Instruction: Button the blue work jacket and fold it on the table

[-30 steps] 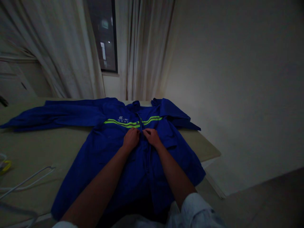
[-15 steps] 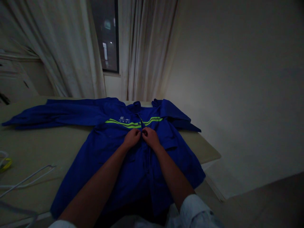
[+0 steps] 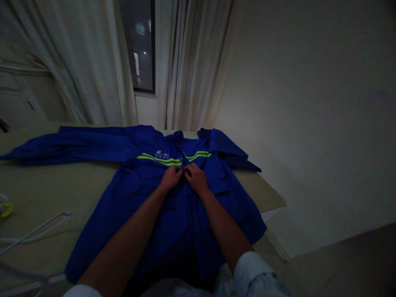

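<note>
A blue work jacket point(image 3: 139, 198) with two bright yellow-green stripes across the chest lies front-up on a beige table point(image 3: 46, 194), its left sleeve stretched out to the far left. My left hand point(image 3: 171, 177) and my right hand point(image 3: 195, 177) meet at the jacket's front placket just below the stripes. Both have their fingers pinched together on the placket's edges. What sits between the fingertips is too small and dark to make out.
A white wire hanger point(image 3: 34, 233) lies on the table at the left, with a yellow object point(image 3: 5, 209) at the left edge. Pale curtains point(image 3: 93, 66) flank a dark window point(image 3: 139, 45) behind. The table's right edge drops to the floor point(image 3: 340, 264) beside a bare wall.
Both hands have crept slightly up the placket toward the stripes and closed together. The jacket has not moved.
</note>
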`<action>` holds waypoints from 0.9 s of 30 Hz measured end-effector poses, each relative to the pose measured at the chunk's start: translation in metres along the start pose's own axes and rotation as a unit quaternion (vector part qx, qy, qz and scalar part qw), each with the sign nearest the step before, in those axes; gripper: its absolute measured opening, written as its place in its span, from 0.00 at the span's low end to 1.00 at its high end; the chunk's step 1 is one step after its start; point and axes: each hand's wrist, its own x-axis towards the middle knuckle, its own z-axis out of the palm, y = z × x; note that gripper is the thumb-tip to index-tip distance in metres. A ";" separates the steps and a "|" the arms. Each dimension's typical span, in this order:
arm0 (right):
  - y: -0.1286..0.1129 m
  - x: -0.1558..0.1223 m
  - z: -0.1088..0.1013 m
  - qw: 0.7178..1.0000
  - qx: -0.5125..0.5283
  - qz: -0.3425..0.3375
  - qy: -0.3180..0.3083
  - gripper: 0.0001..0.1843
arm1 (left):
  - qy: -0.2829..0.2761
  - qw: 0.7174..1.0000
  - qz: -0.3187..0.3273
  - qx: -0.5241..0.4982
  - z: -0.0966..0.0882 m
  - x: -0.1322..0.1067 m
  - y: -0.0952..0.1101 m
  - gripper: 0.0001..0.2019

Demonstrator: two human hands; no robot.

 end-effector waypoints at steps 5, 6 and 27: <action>-0.004 -0.001 -0.006 0.999 -0.035 -0.017 -0.023 0.09 | -0.021 0.999 -0.011 -0.043 -0.002 0.007 -0.002 0.14; -0.004 -0.001 -0.006 0.999 -0.040 -0.019 -0.027 0.09 | -0.026 0.998 -0.013 -0.048 -0.002 0.008 -0.002 0.14; 0.012 0.009 0.005 0.988 0.132 0.033 0.074 0.08 | 0.082 0.992 0.019 0.091 -0.008 -0.019 0.021 0.18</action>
